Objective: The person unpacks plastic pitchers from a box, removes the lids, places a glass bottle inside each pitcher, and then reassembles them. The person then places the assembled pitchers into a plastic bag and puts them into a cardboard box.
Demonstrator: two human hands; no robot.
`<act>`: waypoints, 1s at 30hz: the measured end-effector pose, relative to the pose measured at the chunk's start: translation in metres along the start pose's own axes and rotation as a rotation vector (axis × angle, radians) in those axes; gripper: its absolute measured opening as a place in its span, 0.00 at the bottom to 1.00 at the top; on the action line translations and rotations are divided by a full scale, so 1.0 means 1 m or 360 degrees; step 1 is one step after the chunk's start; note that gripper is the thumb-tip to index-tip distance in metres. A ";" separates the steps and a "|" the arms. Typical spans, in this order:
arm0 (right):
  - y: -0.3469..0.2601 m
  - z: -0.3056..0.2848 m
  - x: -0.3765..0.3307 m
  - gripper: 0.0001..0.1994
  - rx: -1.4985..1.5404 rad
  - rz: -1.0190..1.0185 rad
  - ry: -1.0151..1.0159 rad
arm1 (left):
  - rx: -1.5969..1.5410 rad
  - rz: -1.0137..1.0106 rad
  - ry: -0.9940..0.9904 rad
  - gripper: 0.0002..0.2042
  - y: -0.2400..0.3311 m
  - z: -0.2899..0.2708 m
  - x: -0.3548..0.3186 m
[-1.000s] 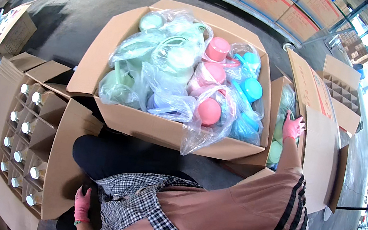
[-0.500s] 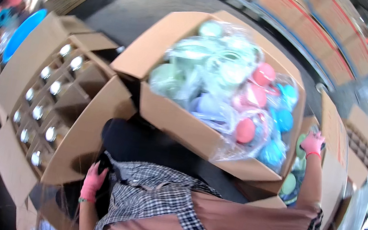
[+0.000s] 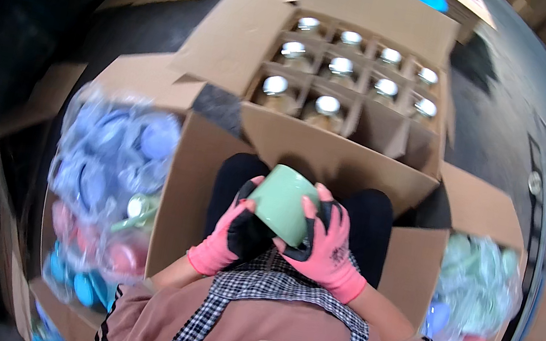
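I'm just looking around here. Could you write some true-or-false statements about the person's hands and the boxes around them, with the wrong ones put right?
1. The left hand and the right hand both hold a green cup-shaped piece. True.
2. The gloves are plain blue. False: they are pink with black areas.
3. The box at the person's left holds lavender and pink items in clear plastic. True.
4. The bottles in the divided box lie on their sides. False: they stand upright.
5. The box at the person's right holds only green items. False: pink and blue ones show too.
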State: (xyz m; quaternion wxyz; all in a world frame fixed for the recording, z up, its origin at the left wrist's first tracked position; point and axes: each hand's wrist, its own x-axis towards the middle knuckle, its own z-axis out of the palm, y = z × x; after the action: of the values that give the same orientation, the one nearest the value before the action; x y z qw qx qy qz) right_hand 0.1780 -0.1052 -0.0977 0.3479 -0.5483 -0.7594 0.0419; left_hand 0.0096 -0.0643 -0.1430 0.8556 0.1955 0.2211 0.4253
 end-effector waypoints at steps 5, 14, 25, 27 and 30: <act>-0.001 0.014 0.001 0.38 -0.0014 -0.0310 -0.0078 | -0.0421 -0.0169 0.0254 0.27 -0.004 -0.012 -0.018; 0.058 -0.003 -0.031 0.36 0.0357 0.0339 -0.0085 | 0.1687 0.1020 0.1287 0.34 0.220 -0.036 -0.098; 0.100 0.007 -0.075 0.30 0.0445 0.0685 -0.0199 | 0.3191 -0.0744 0.1613 0.45 0.154 -0.127 -0.113; 0.100 0.011 -0.074 0.30 0.0517 0.0713 -0.0231 | 0.3131 -0.0870 0.1533 0.45 0.160 -0.132 -0.115; 0.097 0.016 -0.067 0.29 0.0593 0.0739 -0.0295 | 0.3179 -0.0855 0.1595 0.46 0.161 -0.140 -0.099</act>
State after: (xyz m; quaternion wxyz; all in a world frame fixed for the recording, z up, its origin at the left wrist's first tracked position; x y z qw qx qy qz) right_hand 0.2575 -0.1196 -0.1858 0.3529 -0.6277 -0.6216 0.3084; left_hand -0.2232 -0.0342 -0.1534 0.1978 0.5421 0.8098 -0.1059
